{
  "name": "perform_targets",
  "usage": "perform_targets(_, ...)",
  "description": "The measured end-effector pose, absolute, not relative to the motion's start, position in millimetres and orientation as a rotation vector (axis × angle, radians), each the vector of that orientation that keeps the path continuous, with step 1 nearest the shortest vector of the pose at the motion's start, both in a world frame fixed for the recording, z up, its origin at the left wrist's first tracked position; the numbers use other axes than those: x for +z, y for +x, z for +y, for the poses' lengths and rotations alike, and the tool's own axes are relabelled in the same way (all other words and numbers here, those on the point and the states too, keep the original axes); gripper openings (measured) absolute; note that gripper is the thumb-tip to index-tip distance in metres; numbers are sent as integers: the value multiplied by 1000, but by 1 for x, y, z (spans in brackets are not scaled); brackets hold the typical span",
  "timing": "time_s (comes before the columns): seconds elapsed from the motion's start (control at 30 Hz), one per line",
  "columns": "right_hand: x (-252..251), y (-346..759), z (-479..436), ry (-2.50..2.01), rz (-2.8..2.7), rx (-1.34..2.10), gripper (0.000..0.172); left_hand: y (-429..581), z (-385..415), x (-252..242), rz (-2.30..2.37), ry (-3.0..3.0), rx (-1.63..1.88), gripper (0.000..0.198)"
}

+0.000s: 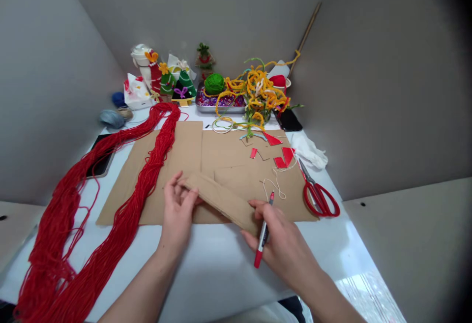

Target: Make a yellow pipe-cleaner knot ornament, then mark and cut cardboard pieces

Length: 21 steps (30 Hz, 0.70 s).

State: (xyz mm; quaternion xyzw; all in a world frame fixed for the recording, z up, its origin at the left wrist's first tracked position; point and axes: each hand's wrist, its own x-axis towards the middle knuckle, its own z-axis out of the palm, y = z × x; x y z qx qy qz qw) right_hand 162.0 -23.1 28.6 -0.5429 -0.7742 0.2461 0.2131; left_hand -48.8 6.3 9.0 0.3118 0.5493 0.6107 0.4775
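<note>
A narrow strip of brown cardboard (221,197) slants between my two hands, raised over the front edge of a large cardboard sheet (121,185). My left hand (179,200) pinches the strip's left end, thumb on the near side. At the other end, my right hand (275,229) grips the strip with thumb and fingertips. That same hand also carries a red-and-white marker pen (263,237), tucked against the fingers and pointing up and away. On the sheet beyond lie red cut pieces (283,158) and a loose white string (275,185).
Red-handled scissors (320,197) lie at the right, near a crumpled white tissue (309,151). A long red yarn hank (121,224) covers the left side, partly over a dark tablet (101,158). Behind stand a bead tray (221,109), tangled yellow yarn (263,89) and small felt trees (186,84).
</note>
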Motion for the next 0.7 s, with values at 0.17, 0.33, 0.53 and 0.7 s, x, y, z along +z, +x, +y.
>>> perform_targets(0.17,38,200,-9,-1409,-2238,805,24,-53,6,14,1507,1005,1660,48)
perform_targets(0.33,40,220,7,-1367,-2226,910,23,-45,1,20,1511,1214,1636,44)
perform_targets(0.53,41,233,16,-1283,-2247,1038,23,-49,0,20,1544,1236,1619,39)
perform_targets(0.7,39,244,18,-1253,-2278,1151,26,-51,2,20,1559,1229,1647,34)
